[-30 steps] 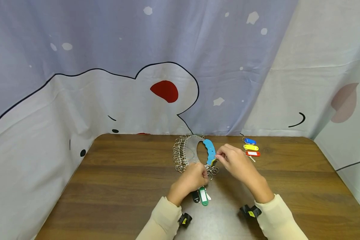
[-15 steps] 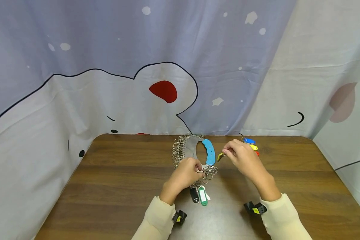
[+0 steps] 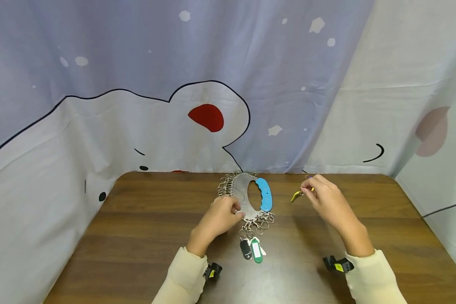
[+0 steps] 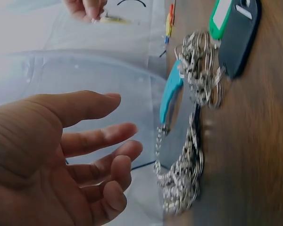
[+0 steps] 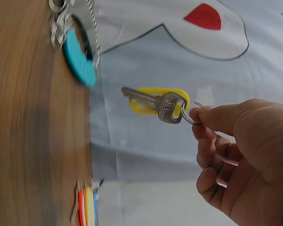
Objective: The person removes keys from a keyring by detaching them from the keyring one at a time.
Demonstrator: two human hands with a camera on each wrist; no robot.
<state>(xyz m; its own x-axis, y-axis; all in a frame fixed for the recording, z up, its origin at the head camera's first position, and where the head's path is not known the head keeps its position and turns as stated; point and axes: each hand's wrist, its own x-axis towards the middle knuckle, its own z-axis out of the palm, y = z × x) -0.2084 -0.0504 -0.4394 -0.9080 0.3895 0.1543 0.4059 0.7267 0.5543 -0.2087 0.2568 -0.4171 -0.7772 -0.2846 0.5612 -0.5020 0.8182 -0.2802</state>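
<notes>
My right hand [image 3: 326, 198] is raised over the table, pinching a key ring [image 5: 192, 122] between thumb and index finger. From the ring hang a metal key [image 5: 170, 107] and a yellow key tag [image 5: 161, 91]. My left hand [image 3: 219, 214] holds nothing, its fingers loosely bent at the near left side of a key holder. That holder is a curved metal plate [image 3: 243, 188] with a blue grip [image 3: 265, 195] and many small clasps and rings along its edge. At its near end lie a black key tag [image 3: 245, 249] and a green key tag [image 3: 256, 251].
Red [image 5: 81, 207], yellow [image 5: 89, 207] and blue [image 5: 95, 207] key tags lie at the back right of the wooden table [image 3: 144, 236], mostly hidden behind my right hand in the head view. A printed curtain [image 3: 156, 126] hangs along the table's back edge.
My right hand has moved right, away from the holder, carrying the key and yellow tag. My left hand has come off the holder's near end and shifted left, its fingers loosening.
</notes>
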